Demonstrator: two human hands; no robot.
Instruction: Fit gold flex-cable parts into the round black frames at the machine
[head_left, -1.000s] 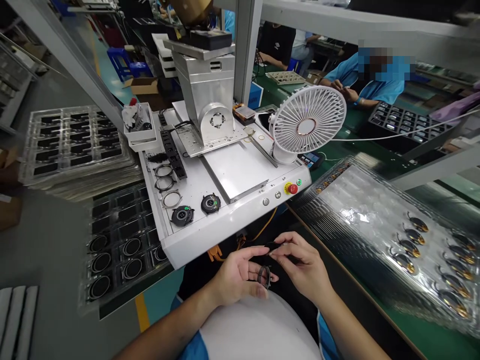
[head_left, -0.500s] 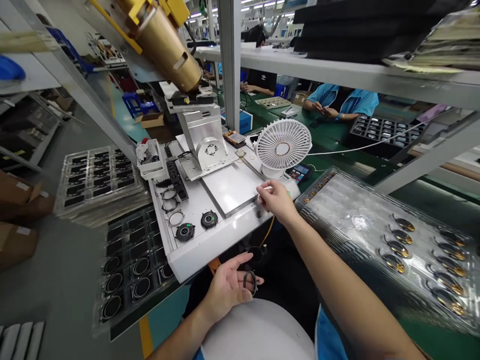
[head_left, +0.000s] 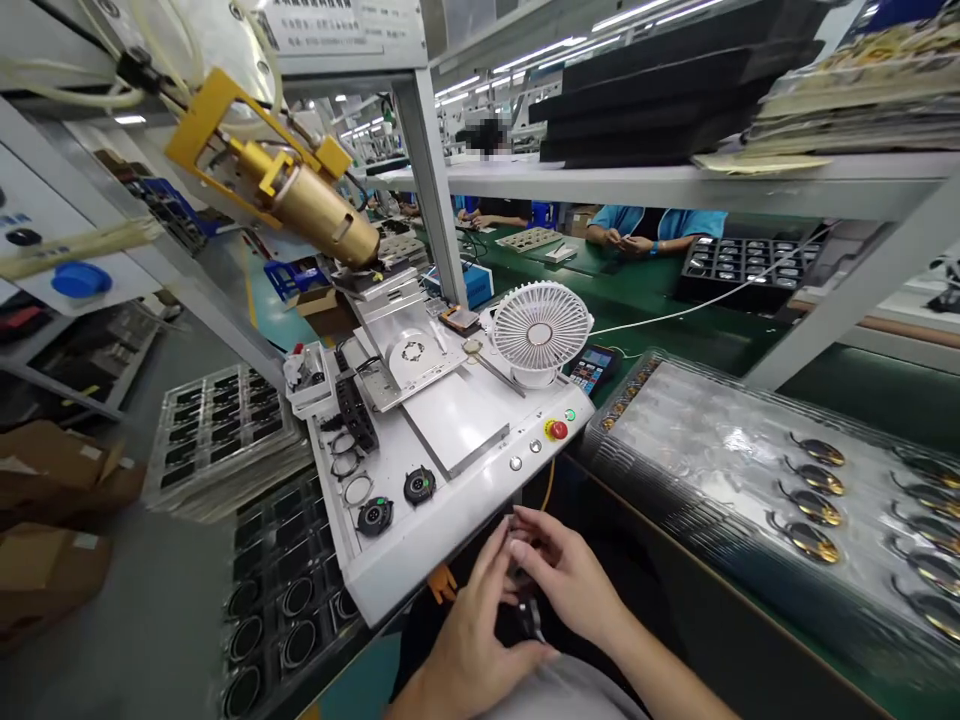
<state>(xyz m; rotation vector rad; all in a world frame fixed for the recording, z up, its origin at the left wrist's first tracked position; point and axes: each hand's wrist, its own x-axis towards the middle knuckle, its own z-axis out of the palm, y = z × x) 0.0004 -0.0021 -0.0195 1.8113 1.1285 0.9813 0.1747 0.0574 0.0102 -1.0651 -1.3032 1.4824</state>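
Note:
My left hand [head_left: 476,630] is curled around a small dark watch-case ring [head_left: 529,618] in front of my lap, its thumb along the lower side. My right hand [head_left: 581,575] meets it at the top, thumb and fingers pinched at the ring's upper part. Fingers cover much of the ring, and whatever the right fingertips hold is hidden. Ahead on the white machine base [head_left: 469,510] lie two black round watch parts, one nearer [head_left: 374,516] and one farther [head_left: 418,485]. Several thin rings [head_left: 358,490] lie along the base's left side.
A red stop button [head_left: 557,430] and a white fan [head_left: 541,335] are at the base's right. Above hangs a gold cylinder [head_left: 322,215]. Stacked clear trays [head_left: 697,420] with round lens-like parts stand right; more trays [head_left: 281,500] lie left. A co-worker's sleeves [head_left: 697,225] show across the bench.
My right hand has come back from the machine's front edge to meet my left hand. My left hand has closed around the ring. The head view has shifted, uncovering the red button.

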